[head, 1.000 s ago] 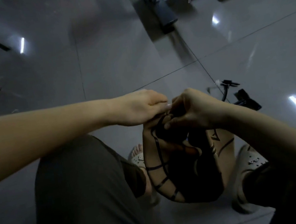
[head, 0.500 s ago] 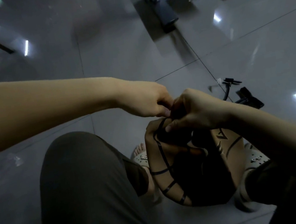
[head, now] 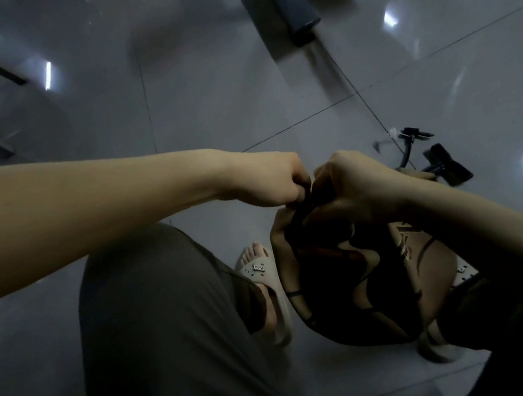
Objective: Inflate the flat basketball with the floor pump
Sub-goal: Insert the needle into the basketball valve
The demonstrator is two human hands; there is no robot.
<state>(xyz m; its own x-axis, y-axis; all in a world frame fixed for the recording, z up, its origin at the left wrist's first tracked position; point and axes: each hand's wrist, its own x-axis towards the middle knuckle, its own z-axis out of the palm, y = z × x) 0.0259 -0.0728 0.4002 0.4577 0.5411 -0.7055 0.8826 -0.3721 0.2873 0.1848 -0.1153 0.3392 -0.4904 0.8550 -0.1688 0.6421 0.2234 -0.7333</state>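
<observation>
With my left hand (head: 264,183) and right hand (head: 353,184) each in a pinching grip on the top fold of the caved-in basketball (head: 351,282) between my feet, and the floor pump (head: 445,165) lying beyond, pumping looks unstarted.

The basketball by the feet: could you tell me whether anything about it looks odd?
Yes: the tan-and-black rubber basketball is deflated, its side caved into a hollow, its top folded in the grip of the right hand.

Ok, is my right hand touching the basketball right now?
Touching. The head view shows the right hand with its fingers curled over the folded top edge of the flat basketball, with no gap between them.
</observation>
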